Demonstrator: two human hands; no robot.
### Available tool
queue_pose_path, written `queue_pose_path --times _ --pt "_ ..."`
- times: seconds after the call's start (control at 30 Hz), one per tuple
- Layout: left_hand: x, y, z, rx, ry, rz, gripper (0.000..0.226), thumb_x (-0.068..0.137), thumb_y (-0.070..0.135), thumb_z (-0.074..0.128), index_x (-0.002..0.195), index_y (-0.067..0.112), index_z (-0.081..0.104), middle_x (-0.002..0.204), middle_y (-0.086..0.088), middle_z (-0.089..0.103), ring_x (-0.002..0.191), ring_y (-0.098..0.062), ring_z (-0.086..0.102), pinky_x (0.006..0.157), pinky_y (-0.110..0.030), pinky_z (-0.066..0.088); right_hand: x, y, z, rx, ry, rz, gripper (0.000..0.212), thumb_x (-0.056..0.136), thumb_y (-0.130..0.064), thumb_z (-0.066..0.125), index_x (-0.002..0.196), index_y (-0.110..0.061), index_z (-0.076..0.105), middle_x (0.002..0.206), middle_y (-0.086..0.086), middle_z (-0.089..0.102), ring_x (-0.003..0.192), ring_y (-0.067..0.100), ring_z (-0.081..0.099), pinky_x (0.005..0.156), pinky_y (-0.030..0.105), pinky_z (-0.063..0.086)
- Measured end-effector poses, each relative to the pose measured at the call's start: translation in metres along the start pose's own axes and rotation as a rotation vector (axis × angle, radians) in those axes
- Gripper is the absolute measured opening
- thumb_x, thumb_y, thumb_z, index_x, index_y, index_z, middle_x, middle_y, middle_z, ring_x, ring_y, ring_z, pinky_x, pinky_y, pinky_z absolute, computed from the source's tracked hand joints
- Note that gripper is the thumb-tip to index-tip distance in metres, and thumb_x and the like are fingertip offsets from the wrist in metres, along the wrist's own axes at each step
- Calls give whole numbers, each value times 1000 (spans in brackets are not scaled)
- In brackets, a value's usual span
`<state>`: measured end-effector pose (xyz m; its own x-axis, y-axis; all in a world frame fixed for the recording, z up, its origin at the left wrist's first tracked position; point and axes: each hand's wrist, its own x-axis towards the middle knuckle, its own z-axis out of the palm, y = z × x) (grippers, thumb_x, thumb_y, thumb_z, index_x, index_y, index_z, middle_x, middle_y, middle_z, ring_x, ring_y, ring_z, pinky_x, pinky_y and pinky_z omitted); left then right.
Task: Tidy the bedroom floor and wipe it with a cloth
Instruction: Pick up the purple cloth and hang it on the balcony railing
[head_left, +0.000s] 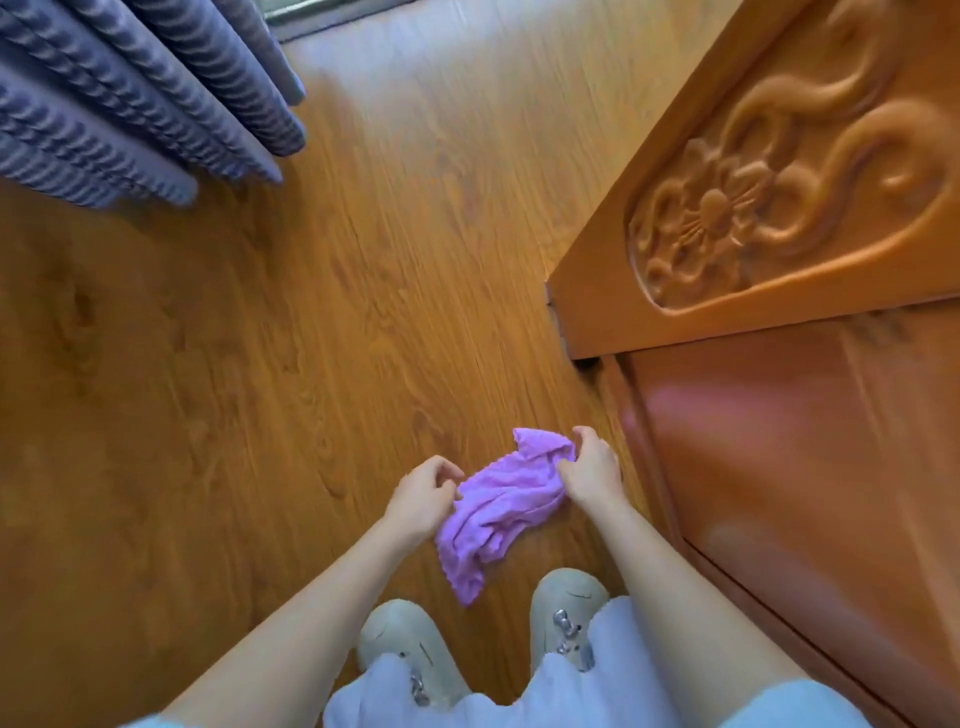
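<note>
A: Between the two hands, a purple cloth (493, 512) is held above the wood floor (311, 338).

B: Grips?

A: Its upper end is bunched in the right hand (589, 470), fingers curled round it. The left hand (423, 496) pinches its left edge. The lower end hangs toward the shoes (566, 608).

B: Surroundings?

A: A carved cabinet (779, 208) is seen right of the right hand; curtains (130, 104) far beyond the left.

Cloth (498, 512) between both hands, above floor (322, 322) — curtain (130, 98) far left, cabinet (779, 218) rt.
</note>
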<state>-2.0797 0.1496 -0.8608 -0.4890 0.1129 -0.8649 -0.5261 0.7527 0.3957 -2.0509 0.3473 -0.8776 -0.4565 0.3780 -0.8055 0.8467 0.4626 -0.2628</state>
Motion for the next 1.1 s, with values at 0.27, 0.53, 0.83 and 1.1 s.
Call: queue_pose_path --times 0.27,0.53,0.83,1.1 --pt "32 -34 40 -118 -31 -70 27 84 0 40 79 23 53 73 1 61 69 -20 56 73 -36 49 53 21 35 -91 35 162 43 89 -14 53 129 -2 43 130 20 51 121 36 48 94 37 41" --pt "10 -64 27 -109 33 -101 32 82 -2 39 77 24 56 73 -3 66 66 -22 58 64 -33 46 35 11 36 181 131 72 20 85 -11 62 103 -6 70 105 11 69 100 27 61 76 22 37" --pt "-68 18 -16 14 199 81 20 87 4 47 92 17 62 92 2 63 90 -17 57 75 -24 40 -79 -44 -17 447 -229 -227 9 84 -5 63 92 -6 68 78 3 64 75 13 56 74 32 48" --pt "-188 81 -85 40 404 98 22 89 5 45 100 15 61 106 -5 58 100 -19 56 84 -26 41 -206 -120 -95 315 -295 -467 23 85 -5 63 70 -24 62 66 -15 57 58 -10 50 63 11 37"
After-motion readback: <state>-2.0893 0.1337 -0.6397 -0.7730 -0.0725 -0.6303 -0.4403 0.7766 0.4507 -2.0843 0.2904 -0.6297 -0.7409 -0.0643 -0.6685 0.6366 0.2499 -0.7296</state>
